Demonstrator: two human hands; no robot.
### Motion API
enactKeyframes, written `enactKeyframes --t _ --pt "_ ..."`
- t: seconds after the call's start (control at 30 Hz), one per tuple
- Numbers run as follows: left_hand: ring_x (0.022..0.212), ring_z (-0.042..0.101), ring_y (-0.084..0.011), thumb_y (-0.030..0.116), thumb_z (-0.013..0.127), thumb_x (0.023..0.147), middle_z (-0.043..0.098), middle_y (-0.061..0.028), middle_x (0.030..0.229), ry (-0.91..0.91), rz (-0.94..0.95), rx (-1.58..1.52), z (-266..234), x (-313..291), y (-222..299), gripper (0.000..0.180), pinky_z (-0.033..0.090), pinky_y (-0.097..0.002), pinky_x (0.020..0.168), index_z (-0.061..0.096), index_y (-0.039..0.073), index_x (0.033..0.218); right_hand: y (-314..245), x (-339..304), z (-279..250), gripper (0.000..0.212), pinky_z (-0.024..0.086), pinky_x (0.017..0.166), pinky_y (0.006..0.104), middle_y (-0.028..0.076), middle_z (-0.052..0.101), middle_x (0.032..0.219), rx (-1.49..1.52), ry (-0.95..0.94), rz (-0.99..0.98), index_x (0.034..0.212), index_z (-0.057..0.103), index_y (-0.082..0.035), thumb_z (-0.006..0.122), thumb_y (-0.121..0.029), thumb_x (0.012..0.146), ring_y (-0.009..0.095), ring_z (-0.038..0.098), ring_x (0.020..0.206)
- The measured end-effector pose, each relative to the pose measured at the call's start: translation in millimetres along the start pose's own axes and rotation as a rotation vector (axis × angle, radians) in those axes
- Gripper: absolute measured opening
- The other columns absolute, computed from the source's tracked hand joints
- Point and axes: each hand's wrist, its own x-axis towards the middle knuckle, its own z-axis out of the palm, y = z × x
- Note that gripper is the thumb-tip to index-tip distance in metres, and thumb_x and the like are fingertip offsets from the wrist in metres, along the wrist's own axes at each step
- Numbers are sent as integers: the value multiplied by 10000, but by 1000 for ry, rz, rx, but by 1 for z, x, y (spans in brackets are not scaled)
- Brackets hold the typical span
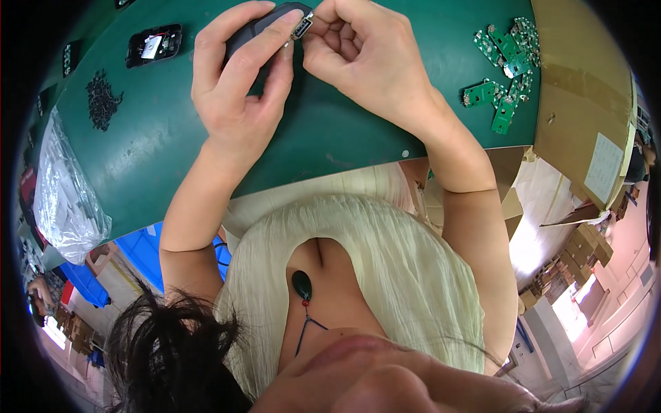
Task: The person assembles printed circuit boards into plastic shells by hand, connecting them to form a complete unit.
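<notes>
At the far edge of the view, my left hand (237, 89) is wrapped around a dark grey plastic casing (256, 29). A metal USB port (301, 29) sticks out of the casing's right end, beside my left thumb. My right hand (375, 58) is closed, its thumb and index finger pinched together right against the port. Whatever lies between those fingertips is hidden or too small to name.
Several green circuit boards (506, 51) lie at the table's right, by a cardboard box (582, 89). Toward the left are an open black case half (154, 45), a pile of small black parts (103, 100) and a clear plastic bag (65, 193) on the green table (330, 138).
</notes>
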Motion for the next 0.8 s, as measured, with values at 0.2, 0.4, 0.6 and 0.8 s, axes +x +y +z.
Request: enactKeyframes --t 0.2,0.4,0.6,0.8 --pt "958 573 -222 -60 699 728 609 -108 1071 -3 -37 18 0 0 0 339 466 -291 797 642 50 1044 1 -1 1 131 416 482 261 65 526 610 71 -18 89 792 520 -11 647 -45 781 113 512 516" --pt "980 562 -215 -54 696 741 608 -115 1073 25 -76 6 3 -5 1 321 466 -295 810 629 32 1044 2 0 5 104 403 476 227 19 524 592 125 -37 216 806 530 -6 623 -52 812 64 478 517" --pt "979 557 -209 -56 690 745 598 -128 1085 16 -121 -38 4 -8 0 335 471 -292 802 620 34 1060 7 -1 6 108 394 477 209 -8 505 598 193 -43 267 813 529 -4 616 -65 831 36 457 536" --pt "993 561 -218 -67 680 750 571 -137 1105 -25 -148 -95 8 -14 -3 340 492 -294 790 618 33 1068 10 -4 8 111 402 479 216 -2 503 600 163 -23 193 810 523 0 616 -58 828 41 463 537"
